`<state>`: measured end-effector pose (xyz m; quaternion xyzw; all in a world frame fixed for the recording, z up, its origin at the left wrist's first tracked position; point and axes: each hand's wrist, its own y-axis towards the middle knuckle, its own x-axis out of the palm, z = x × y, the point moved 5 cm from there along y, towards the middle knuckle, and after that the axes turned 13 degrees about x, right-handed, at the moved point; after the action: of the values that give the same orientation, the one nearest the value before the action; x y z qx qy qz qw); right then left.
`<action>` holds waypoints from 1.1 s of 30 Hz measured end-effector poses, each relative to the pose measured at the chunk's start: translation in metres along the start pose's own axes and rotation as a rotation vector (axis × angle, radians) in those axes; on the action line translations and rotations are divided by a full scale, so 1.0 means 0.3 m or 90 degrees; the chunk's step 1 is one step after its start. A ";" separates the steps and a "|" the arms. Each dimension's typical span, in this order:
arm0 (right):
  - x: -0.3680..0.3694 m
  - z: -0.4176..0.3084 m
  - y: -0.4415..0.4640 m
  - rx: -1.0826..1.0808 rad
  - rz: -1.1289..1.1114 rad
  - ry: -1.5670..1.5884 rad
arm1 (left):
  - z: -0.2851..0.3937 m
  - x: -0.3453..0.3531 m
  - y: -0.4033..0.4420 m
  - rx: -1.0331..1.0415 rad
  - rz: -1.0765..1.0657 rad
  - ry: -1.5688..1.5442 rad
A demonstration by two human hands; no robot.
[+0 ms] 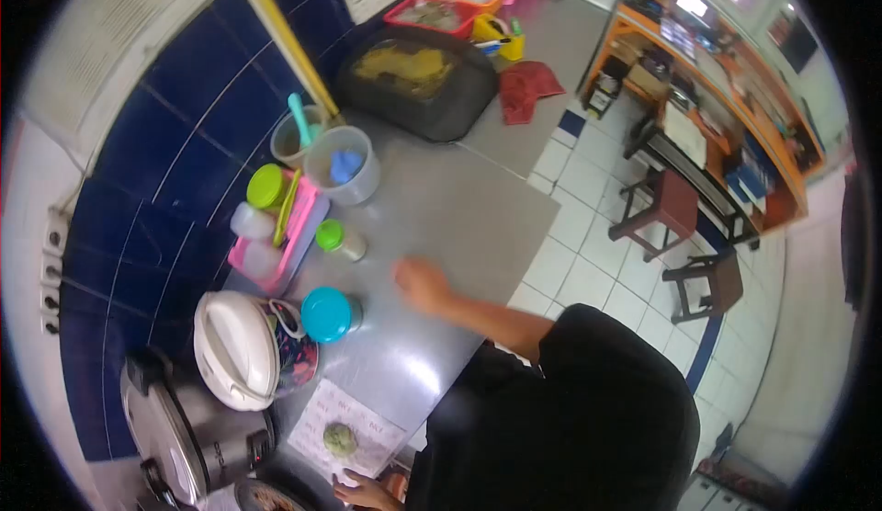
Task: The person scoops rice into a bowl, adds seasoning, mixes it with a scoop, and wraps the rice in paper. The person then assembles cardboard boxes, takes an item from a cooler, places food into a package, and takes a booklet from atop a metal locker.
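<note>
A pale green lump of food (340, 440) sits on a printed paper sheet (308, 428) at the near end of the metal counter. My left hand (369, 493) is beside the sheet's lower edge, open with its fingers apart; whether it touches the paper I cannot tell. Over the counter, my right hand (421, 284) is closed in a fist, and what it may hold is hidden. Closest to that hand are a small jar with a green lid (333, 235) and a jar with a turquoise lid (328, 315).
A white rice cooker (237, 350) and a steel cooker (197, 428) stand along the tiled wall. Farther up are a pink basket (292, 249), plastic tubs (367, 180), a black pan (469, 97) and a red cloth (530, 91). Stools (663, 208) stand on the floor.
</note>
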<state>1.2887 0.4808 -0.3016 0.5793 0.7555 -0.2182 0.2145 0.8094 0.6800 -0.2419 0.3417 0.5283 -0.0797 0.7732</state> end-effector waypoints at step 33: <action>0.493 -0.366 -1.129 -0.679 -0.238 -0.100 | -0.204 0.029 -0.131 0.392 -0.143 -0.285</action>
<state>0.9177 0.5808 -0.2702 0.2296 0.8324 0.1167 0.4906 0.7474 0.6898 -0.2796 0.4718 0.3324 -0.3905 0.7172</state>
